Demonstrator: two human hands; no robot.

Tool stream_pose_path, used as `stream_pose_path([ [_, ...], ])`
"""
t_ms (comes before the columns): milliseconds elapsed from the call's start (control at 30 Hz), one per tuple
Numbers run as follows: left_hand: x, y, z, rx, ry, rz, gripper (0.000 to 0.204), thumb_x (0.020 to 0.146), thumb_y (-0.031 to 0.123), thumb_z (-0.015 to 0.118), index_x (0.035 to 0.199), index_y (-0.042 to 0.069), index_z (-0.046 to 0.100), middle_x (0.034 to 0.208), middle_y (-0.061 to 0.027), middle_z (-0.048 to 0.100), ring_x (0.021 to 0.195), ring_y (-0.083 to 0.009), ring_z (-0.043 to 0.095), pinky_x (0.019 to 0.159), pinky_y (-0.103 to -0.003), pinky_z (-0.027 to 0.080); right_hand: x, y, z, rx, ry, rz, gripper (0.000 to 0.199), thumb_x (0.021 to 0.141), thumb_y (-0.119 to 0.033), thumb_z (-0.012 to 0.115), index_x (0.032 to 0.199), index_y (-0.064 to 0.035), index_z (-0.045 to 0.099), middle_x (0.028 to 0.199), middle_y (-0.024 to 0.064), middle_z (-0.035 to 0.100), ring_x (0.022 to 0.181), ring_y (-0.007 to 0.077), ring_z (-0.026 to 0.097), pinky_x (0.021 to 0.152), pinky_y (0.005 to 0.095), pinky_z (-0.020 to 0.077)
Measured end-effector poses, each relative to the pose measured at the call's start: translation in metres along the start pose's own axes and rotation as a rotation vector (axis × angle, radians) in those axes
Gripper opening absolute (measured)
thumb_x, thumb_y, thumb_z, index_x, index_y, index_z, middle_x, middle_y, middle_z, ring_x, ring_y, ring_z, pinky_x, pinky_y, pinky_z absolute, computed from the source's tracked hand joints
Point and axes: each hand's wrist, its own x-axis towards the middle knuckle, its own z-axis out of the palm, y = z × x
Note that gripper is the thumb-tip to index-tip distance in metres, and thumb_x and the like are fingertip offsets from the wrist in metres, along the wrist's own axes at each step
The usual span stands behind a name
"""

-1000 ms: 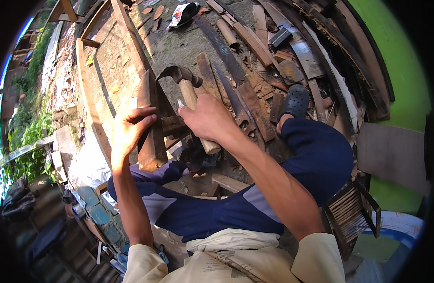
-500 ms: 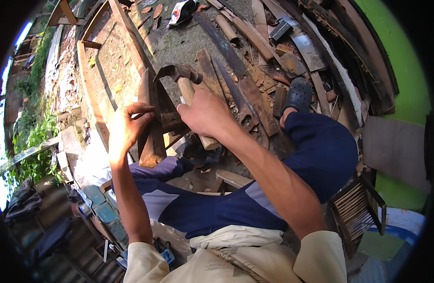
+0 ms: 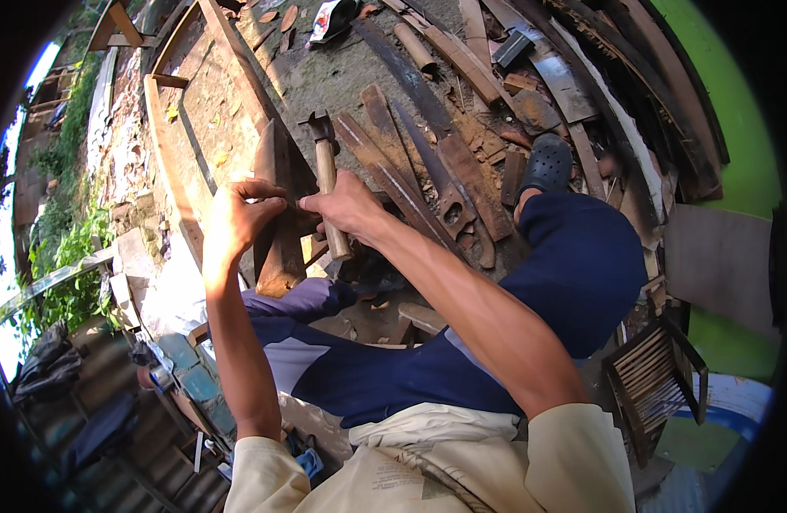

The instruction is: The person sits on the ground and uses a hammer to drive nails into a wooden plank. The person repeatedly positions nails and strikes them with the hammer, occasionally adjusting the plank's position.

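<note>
My right hand is closed round the wooden handle of a claw hammer, whose dark metal head points away from me. Its thumb reaches left, close to the fingertips of my left hand. Those left fingers are pinched together just over a wooden beam; whatever they hold, if anything, is too small to make out. The beam's near end lies by my left knee, and its far part joins a long wooden frame.
Right of the hammer, a handsaw lies among loose planks. Scrap boards are piled at the far right by a green wall. My shod foot rests beside the planks. A slatted wooden piece stands at lower right.
The hammer has turned from slanting over the beam to pointing straight away from me. My right hand has shifted left, its thumb now near my left fingertips. The left hand stays pinched.
</note>
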Motion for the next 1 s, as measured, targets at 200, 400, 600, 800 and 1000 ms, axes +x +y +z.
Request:
stream_pose_path([
  [200,-0.008,0.010,0.000,-0.030,0.033,-0.033,0.020,0.082,0.016,0.079,0.100,0.007,0.081,0.091,-0.0061,0.078,0.083,-0.0131,0.072,0.080,-0.028,0.055,-0.002,-0.006,0.002,0.230,-0.092,-0.069,0.060,0.078,-0.011,0.084,0.120,0.0119,0.047,0.095,0.0166,0.061,0.077,0.0248,0.069,0.059,0.0362,0.0624],
  [400,-0.013,0.023,-0.003,-0.031,0.040,-0.023,0.019,0.084,0.013,0.078,0.101,0.004,0.080,0.090,-0.0065,0.077,0.081,-0.0110,0.070,0.077,-0.027,0.054,0.008,-0.002,-0.003,0.201,-0.221,-0.098,0.058,0.077,-0.007,0.083,0.118,0.0131,0.048,0.093,0.0162,0.063,0.077,0.0233,0.069,0.063,0.0345,0.0612],
  [600,-0.020,0.021,-0.004,-0.143,0.050,-0.008,0.019,0.087,0.012,0.078,0.102,0.002,0.080,0.089,-0.0052,0.077,0.081,-0.0096,0.068,0.076,-0.025,0.053,0.010,-0.006,-0.004,0.114,-0.203,-0.124,0.054,0.077,-0.007,0.083,0.114,0.0120,0.050,0.089,0.0139,0.063,0.076,0.0205,0.068,0.061,0.0326,0.0581],
  [800,-0.023,0.016,0.000,-0.227,0.077,-0.012,0.020,0.087,0.012,0.079,0.103,0.000,0.079,0.091,-0.0043,0.076,0.080,-0.0081,0.066,0.075,-0.024,0.052,0.020,-0.002,-0.004,-0.049,-0.158,-0.200,0.055,0.074,-0.009,0.085,0.112,0.0113,0.052,0.085,0.0120,0.064,0.077,0.0208,0.067,0.065,0.0336,0.0560],
  [1000,-0.027,0.016,0.003,-0.282,0.117,-0.050,0.020,0.088,0.011,0.078,0.104,0.000,0.079,0.094,-0.0044,0.077,0.082,-0.0076,0.065,0.077,-0.023,0.051,0.019,-0.004,-0.004,-0.118,-0.116,-0.189,0.047,0.070,-0.014,0.088,0.101,0.0066,0.060,0.084,0.0103,0.065,0.076,0.0191,0.064,0.069,0.0337,0.0526],
])
